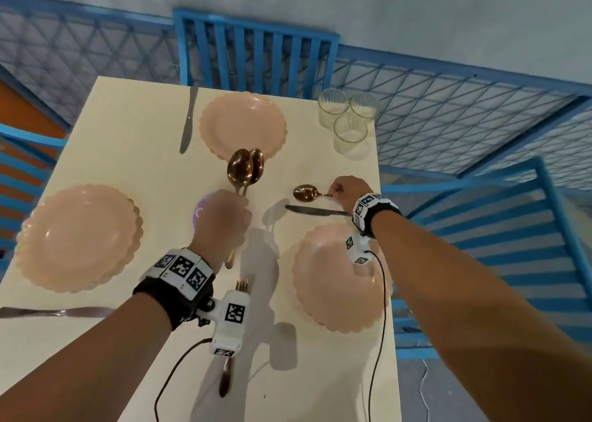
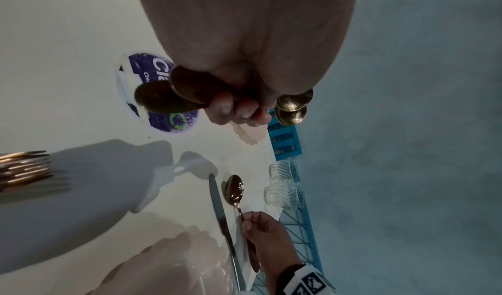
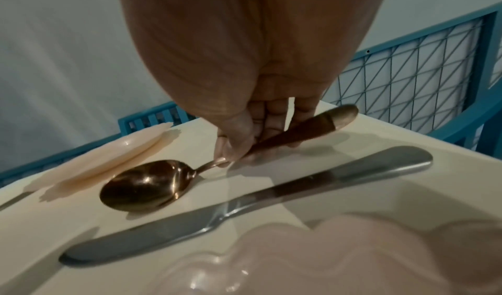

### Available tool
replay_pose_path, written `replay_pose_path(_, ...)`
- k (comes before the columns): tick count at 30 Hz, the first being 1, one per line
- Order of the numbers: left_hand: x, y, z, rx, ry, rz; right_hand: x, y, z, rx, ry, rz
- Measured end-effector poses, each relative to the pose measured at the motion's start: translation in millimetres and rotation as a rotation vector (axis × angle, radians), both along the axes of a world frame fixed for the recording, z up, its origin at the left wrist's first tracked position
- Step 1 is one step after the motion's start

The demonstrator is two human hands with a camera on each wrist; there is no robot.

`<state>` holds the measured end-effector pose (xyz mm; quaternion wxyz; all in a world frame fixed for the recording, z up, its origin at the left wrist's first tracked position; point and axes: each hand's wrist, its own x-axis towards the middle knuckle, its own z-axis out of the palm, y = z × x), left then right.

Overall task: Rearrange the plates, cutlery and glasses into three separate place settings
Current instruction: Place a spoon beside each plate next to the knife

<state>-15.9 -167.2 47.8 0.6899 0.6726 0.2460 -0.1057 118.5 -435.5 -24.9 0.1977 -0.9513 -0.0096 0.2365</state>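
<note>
The right hand (image 3: 244,136) pinches the handle of a gold spoon (image 3: 144,184), its bowl low over the table (image 1: 144,171) beside the knife (image 3: 217,213). It should settle parallel to that knife, next to the near plate (image 1: 326,280). The left hand (image 1: 221,226) grips two more spoons (image 1: 245,167) upright, clear of the work.

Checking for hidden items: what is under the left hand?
Under the left hand a purple round sticker lies on the table; the hand and its two spoons cover part of it.
</note>
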Motion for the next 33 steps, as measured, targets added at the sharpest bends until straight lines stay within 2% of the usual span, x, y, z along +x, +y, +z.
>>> replay_pose_path(7, -7, 1, 4, -0.043, 0.025, 0.040, -3, -4, -11, -0.015, -0.054, 0.022)
replay_pose_path(17, -7, -1, 8, -0.015, 0.029, 0.024, -14, -7, -15, 0.029, -0.031, 0.030)
replay_pose_path(33, -5, 1, 11, -0.038, 0.057, 0.046, -20, -11, -11, 0.084, -0.021, -0.043)
